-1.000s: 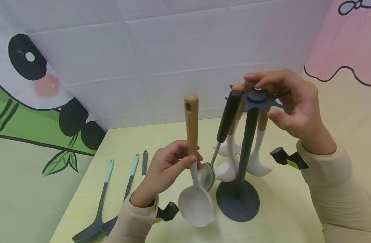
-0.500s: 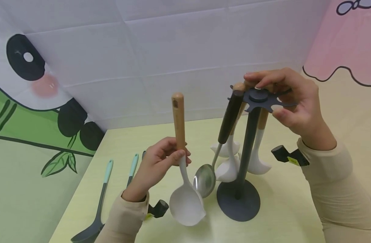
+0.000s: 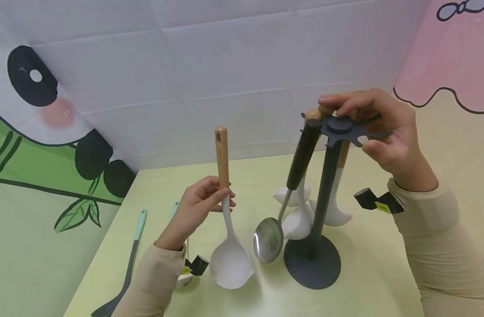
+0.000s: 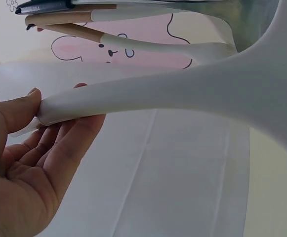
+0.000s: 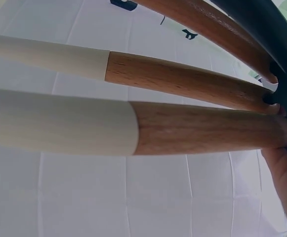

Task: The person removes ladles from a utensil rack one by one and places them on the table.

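My left hand (image 3: pixel 198 200) pinches a white ladle (image 3: pixel 231 264) where its wooden handle meets the white neck. The ladle stands upright, bowl down, left of a dark grey utensil stand (image 3: pixel 326 198). In the left wrist view, thumb and fingers hold the white neck of the ladle (image 4: pixel 173 91). My right hand (image 3: pixel 388 127) grips the star-shaped top of the stand, thumb on the near side and fingers over the far side. From that top hang a steel ladle (image 3: pixel 268 240) with a black handle and several white utensils (image 3: pixel 298 223) with wooden handles (image 5: pixel 207 129).
A dark utensil with a mint handle (image 3: pixel 134 251) lies on the pale yellow table (image 3: pixel 265 299) at the left. The left forearm covers other utensils there. A white cloth wall (image 3: pixel 234 88) closes off the back.
My left hand has moved left with the white ladle, away from the stand, uncovering the steel ladle's bowl. The right hand keeps its grip on the stand's top.
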Demonstrator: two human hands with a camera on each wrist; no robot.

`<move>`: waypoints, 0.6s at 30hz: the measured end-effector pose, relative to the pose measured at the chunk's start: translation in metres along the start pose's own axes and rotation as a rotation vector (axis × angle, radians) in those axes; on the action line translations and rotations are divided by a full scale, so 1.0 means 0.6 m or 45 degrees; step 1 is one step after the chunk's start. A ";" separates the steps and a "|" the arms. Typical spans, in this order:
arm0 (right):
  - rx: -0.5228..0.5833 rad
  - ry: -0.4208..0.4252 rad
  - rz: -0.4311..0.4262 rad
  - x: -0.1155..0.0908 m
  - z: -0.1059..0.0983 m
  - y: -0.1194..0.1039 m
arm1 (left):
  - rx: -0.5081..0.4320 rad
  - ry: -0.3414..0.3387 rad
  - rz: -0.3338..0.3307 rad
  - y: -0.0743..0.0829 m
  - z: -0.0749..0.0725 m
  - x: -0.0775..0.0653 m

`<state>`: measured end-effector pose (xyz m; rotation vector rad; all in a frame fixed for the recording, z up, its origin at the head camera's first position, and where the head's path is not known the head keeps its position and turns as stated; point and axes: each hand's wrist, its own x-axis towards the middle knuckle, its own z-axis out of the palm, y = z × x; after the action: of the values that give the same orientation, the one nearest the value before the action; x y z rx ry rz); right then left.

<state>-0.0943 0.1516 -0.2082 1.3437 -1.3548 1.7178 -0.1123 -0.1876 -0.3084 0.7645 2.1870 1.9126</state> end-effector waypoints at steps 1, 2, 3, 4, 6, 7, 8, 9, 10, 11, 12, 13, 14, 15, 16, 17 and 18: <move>0.003 -0.002 0.003 0.000 0.000 0.000 | 0.007 -0.001 -0.019 -0.004 -0.002 0.002; -0.003 -0.001 0.005 0.000 0.000 0.000 | 0.015 -0.002 -0.035 -0.008 -0.004 0.003; -0.003 -0.004 0.003 0.000 0.000 0.001 | 0.023 -0.003 -0.048 -0.012 -0.006 0.004; -0.002 -0.008 0.000 0.000 -0.001 0.001 | 0.029 -0.004 -0.059 -0.015 -0.008 0.005; 0.000 -0.013 -0.001 0.001 -0.001 0.001 | 0.037 -0.005 -0.077 -0.021 -0.011 0.008; 0.001 -0.015 0.000 0.001 -0.002 0.001 | 0.041 -0.005 -0.086 -0.023 -0.013 0.009; -0.001 -0.015 0.000 0.001 -0.002 0.002 | 0.040 -0.006 -0.096 -0.025 -0.014 0.009; -0.002 -0.016 -0.001 0.001 -0.003 0.002 | 0.039 -0.007 -0.106 -0.028 -0.015 0.010; 0.001 -0.016 -0.002 0.001 -0.004 0.002 | 0.037 -0.007 -0.116 -0.030 -0.017 0.011; 0.005 -0.017 -0.001 0.000 -0.004 0.003 | 0.034 -0.007 -0.127 -0.033 -0.018 0.011; 0.008 -0.017 -0.001 0.000 -0.005 0.004 | 0.035 -0.007 -0.138 -0.036 -0.020 0.012; 0.014 -0.019 0.000 0.000 -0.006 0.004 | 0.034 -0.006 -0.149 -0.040 -0.022 0.013; 0.021 -0.019 -0.001 0.000 -0.007 0.005 | 0.031 -0.002 -0.162 -0.043 -0.025 0.014; 0.034 -0.022 -0.002 0.000 -0.008 0.006 | 0.032 0.003 -0.175 -0.047 -0.027 0.015; 0.048 -0.024 0.000 0.000 -0.008 0.007 | 0.033 0.009 -0.188 -0.051 -0.029 0.015; 0.060 -0.026 0.002 0.000 -0.009 0.007 | 0.031 0.015 -0.198 -0.055 -0.032 0.016; 0.073 -0.028 0.003 0.000 -0.009 0.008 | 0.031 0.021 -0.211 -0.059 -0.034 0.017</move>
<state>-0.1005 0.1553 -0.2098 1.3969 -1.3292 1.7600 -0.1394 -0.2034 -0.3364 0.5539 2.2107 1.8217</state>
